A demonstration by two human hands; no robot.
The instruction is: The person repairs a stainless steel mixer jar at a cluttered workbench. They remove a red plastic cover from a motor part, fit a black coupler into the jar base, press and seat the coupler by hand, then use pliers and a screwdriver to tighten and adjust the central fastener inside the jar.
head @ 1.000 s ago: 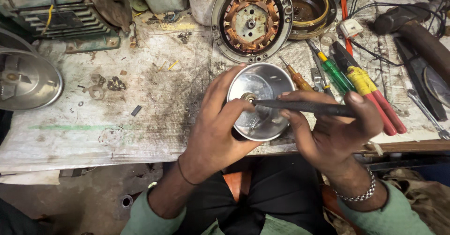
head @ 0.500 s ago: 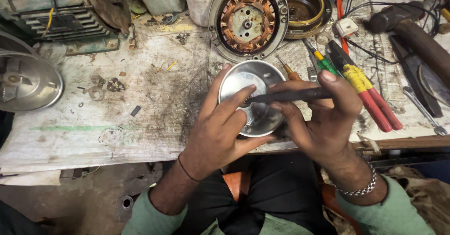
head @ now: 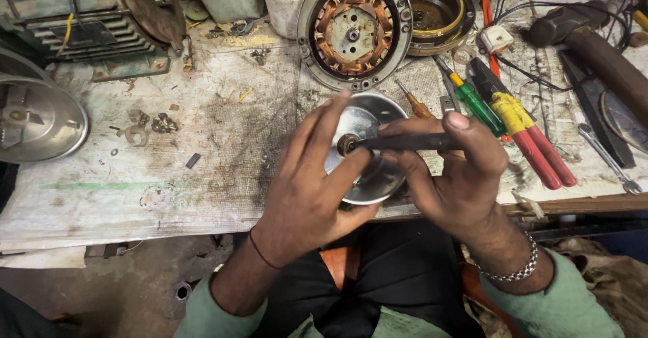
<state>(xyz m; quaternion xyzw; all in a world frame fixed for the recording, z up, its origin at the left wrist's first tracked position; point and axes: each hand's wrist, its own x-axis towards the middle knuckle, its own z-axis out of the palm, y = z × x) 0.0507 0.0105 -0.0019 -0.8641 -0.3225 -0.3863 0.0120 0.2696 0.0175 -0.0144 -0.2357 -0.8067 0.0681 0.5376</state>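
My left hand [head: 307,189] grips a round shiny metal cover [head: 368,119] from its left side and underneath, holding it tilted over the bench's front edge. At the cover's centre sits a small brownish hub [head: 346,144]. My right hand [head: 449,173] holds a dark rod-like tool [head: 412,141] lying level, its tip pressed at that hub. Fingers of both hands hide much of the cover's lower half.
A copper-wound motor stator [head: 354,31] lies just behind the cover, a rusty ring [head: 437,15] beside it. Screwdrivers and red-handled pliers [head: 533,146] lie to the right, with a spanner [head: 607,159]. A metal dish [head: 37,119] and small loose parts [head: 152,125] lie at the left.
The cover and both hands have shifted slightly up and toward the bench; the left fingers now spread further over the cover's face. The tool stays at the hub.
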